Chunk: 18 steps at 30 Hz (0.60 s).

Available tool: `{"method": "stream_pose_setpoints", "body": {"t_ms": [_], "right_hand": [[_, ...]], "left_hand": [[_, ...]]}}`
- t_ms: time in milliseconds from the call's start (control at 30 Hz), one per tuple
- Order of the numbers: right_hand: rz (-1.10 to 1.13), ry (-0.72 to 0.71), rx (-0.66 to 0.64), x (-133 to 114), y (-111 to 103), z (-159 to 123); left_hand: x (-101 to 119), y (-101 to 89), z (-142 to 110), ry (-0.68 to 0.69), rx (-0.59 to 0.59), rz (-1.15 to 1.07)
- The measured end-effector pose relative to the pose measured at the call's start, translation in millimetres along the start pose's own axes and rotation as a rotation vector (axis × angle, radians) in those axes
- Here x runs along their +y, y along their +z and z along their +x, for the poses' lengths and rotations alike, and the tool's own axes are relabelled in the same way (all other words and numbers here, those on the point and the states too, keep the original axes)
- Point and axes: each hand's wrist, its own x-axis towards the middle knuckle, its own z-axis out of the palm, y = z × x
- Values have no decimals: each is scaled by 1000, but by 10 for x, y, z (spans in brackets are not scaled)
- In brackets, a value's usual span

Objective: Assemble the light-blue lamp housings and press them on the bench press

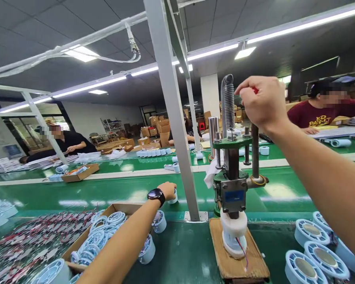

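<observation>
My right hand [262,102] is closed around the red-tipped lever handle of a green hand press [233,185], raised high at the right of the spring. Under the press ram sits a white round part [233,236] with red and black wires, resting on a wooden board [221,252]. My left hand [167,189], with a black watch on the wrist, reaches out over the green conveyor belt and closes on a small white-and-blue round part [174,197].
A cardboard box [118,209] of blue-white rings lies under my left arm. Wired pieces [32,240] are piled at left, blue round housings [310,252] at right. A grey frame post [177,130] stands mid-bench. Other people sit across the belt.
</observation>
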Motion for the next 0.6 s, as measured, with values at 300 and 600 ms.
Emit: {"method": "stream_pose_setpoints", "body": {"t_ms": [300, 600], "right_hand": [[-21, -30, 22, 16, 66, 74], [311, 140, -155, -65, -375, -1556]], "left_hand": [[623, 261, -1340, 200, -91, 62], [637, 962, -1651, -33, -87, -368]]}}
